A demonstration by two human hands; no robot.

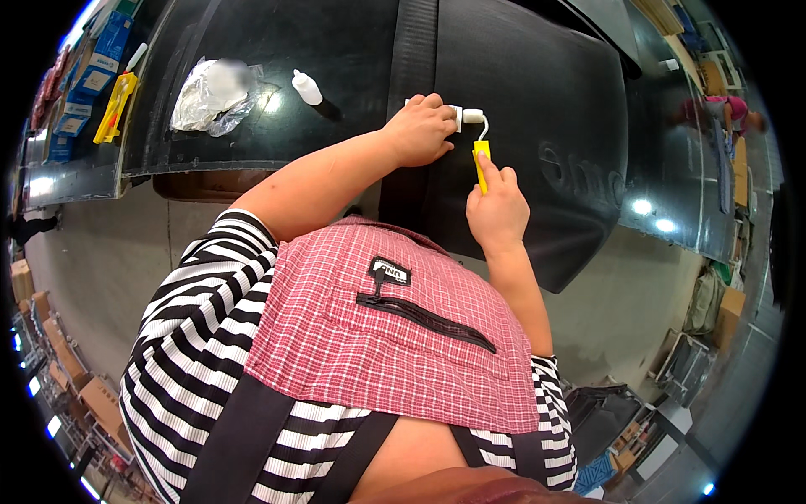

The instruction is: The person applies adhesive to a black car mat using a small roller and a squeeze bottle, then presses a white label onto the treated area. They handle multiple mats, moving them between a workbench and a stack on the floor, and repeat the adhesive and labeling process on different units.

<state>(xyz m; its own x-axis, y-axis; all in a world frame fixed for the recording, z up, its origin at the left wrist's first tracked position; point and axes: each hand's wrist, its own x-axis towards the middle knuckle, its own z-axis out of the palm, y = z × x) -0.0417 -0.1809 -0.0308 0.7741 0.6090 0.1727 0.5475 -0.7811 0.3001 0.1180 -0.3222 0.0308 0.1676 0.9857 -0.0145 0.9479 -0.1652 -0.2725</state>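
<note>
My right hand [499, 206] is closed around the yellow handle of a small hand roller [481, 164], index finger stretched along it. The bent metal rod leads up to the white roller head, which is beside a white piece [458, 119]. Bent over that piece, my left hand [422, 130] has its fingers closed on it; a bit of white also shows past the fingers on the far left side. How much of the piece lies under my hand is hidden. Beneath both hands is a black sheet [520, 92] with a raised band, draping over the table's near edge.
On the dark table [277, 151] to the left stand a white squeeze bottle [306, 87] and a clear plastic bag [201, 109]. Farther left are a yellow tool [116, 107] and blue boxes [88, 92]. A person [732, 111] is at the far right. Cardboard boxes [102, 405] line the left side.
</note>
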